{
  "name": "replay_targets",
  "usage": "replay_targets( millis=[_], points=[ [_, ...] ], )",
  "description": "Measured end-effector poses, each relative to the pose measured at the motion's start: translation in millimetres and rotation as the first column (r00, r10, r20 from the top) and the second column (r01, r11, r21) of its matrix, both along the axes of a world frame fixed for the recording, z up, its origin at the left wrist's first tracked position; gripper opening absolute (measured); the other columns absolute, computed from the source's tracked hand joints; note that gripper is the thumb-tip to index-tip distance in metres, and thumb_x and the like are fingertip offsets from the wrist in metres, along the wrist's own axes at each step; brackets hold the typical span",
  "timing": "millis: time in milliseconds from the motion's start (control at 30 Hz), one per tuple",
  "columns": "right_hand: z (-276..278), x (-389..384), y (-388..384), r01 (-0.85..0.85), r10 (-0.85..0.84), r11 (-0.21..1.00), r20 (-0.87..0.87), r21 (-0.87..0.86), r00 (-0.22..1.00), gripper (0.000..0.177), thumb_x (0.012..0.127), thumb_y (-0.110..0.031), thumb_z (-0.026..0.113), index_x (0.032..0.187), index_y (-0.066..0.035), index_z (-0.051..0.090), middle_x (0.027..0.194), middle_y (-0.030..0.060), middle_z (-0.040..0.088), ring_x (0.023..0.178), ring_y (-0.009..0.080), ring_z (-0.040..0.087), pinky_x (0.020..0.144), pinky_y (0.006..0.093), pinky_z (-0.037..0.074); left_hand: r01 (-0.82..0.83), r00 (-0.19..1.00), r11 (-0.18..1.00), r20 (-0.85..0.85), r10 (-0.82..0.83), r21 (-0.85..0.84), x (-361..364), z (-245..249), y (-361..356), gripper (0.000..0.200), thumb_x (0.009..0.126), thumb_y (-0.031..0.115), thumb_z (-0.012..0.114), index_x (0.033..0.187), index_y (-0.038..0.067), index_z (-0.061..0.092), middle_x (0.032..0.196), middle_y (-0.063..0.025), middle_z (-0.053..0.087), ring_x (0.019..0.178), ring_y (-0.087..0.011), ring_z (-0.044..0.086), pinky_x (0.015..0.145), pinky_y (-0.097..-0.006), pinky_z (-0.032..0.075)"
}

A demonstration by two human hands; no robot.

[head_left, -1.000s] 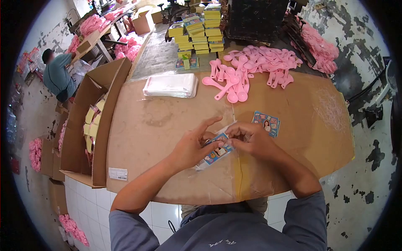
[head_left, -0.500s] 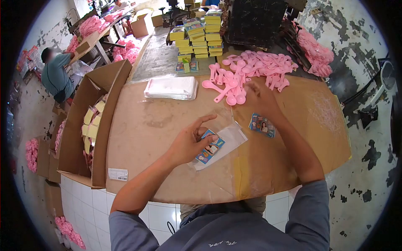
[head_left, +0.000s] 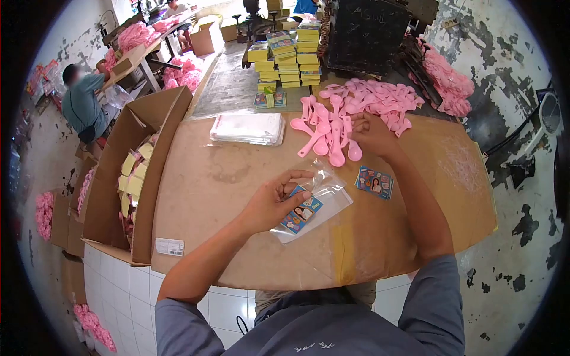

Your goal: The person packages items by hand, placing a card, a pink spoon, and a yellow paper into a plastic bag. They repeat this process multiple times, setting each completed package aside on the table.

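My left hand [head_left: 274,204] is closed on a small blue printed card [head_left: 301,212], thumb on top. The card overlaps a clear plastic bag [head_left: 335,199], whose far end puffs up beyond my fingers. At the near edge of the pink plastic scoops [head_left: 374,95], my right hand [head_left: 373,135] has its fingers curled in against a pink scoop [head_left: 354,149]; the fingertips are partly hidden. Close below my right wrist lies a small stack of similar blue cards [head_left: 374,183].
A stack of clear bags [head_left: 248,128] lies at the back left of the cardboard-covered table [head_left: 208,207]. Behind it stand yellow-edged card stacks [head_left: 285,59]. A tall open carton [head_left: 159,172] borders the left side. A person [head_left: 84,104] sits farther left.
My right hand has moved slightly toward me, and scoops at the pile's near edge have shifted and spread. The bag's far end has lifted and puffed open beside my left hand.
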State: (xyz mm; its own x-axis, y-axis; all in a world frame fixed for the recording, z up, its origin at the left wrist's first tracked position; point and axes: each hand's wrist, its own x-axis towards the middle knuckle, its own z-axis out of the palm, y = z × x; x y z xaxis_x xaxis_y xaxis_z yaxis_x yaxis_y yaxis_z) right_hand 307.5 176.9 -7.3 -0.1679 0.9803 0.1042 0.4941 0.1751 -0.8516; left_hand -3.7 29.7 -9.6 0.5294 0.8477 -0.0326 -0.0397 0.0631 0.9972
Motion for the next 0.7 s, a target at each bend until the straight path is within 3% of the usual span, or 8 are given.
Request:
replay_targets(
  millis=[133,233,333,533,700],
  points=[
    [28.9,-6.2,-39.2,-0.012,-0.01,0.993,0.193,0.115,0.981,0.054,0.078,-0.007,0.081,0.128,0.001,0.06,0.096,0.0076,0.064,0.083,0.0152,0.064,0.074,0.0293,0.055,0.005,0.999,1.0,0.036,-0.004,-0.026,3.0,4.5,-3.6,0.04,0.103,0.009,0.061,0.141,0.003,0.05,0.101,-0.0085,0.075,0.089,-0.009,0.07,0.077,-0.0243,0.056],
    [36.6,-19.4,-62.6,-0.105,0.112,0.992,-0.101,0.07,0.989,0.054,0.083,-0.003,0.078,0.133,-0.001,0.057,0.101,0.0071,0.064,0.081,0.0124,0.064,0.072,0.0275,0.055,0.01,0.999,1.0,0.034,-0.009,-0.023,5.3,1.8,-4.3,0.039,0.102,0.008,0.062,0.14,0.003,0.051,0.102,-0.0084,0.074,0.091,-0.0089,0.069,0.077,-0.0243,0.056],
    [57.0,-40.8,-95.2,-0.332,0.297,0.943,-0.419,-0.011,0.858,0.054,0.088,0.001,0.073,0.138,-0.002,0.051,0.104,0.0067,0.063,0.08,0.0099,0.064,0.069,0.0251,0.055,-0.008,0.999,1.0,0.032,0.008,-0.016,7.7,1.2,-5.4,0.04,0.102,0.009,0.063,0.139,0.003,0.051,0.103,-0.0084,0.074,0.092,-0.0088,0.069,0.078,-0.024,0.056],
    [58.2,-63.1,-110.6,-0.218,0.219,0.974,-0.512,0.063,0.831,0.053,0.093,0.001,0.07,0.141,-0.002,0.047,0.101,0.0062,0.062,0.083,0.0101,0.066,0.068,0.0244,0.057,-0.051,0.999,0.999,-0.004,0.051,0.002,8.1,-3.9,-5.6,0.041,0.101,0.009,0.065,0.139,0.001,0.051,0.107,-0.009,0.074,0.094,-0.0093,0.068,0.08,-0.0243,0.055],
    [50.1,-70.7,-116.8,-0.263,0.285,0.958,-0.474,0.115,0.833,0.051,0.094,0.002,0.067,0.14,-0.002,0.046,0.105,0.0077,0.062,0.087,0.0119,0.067,0.07,0.0247,0.057,-0.049,0.999,0.998,-0.021,0.048,-0.039,6.6,-2.0,-7.0,0.034,0.102,0.015,0.065,0.132,-0.001,0.06,0.101,-0.0058,0.075,0.087,-0.004,0.065,0.073,-0.0237,0.054]
  ],
)
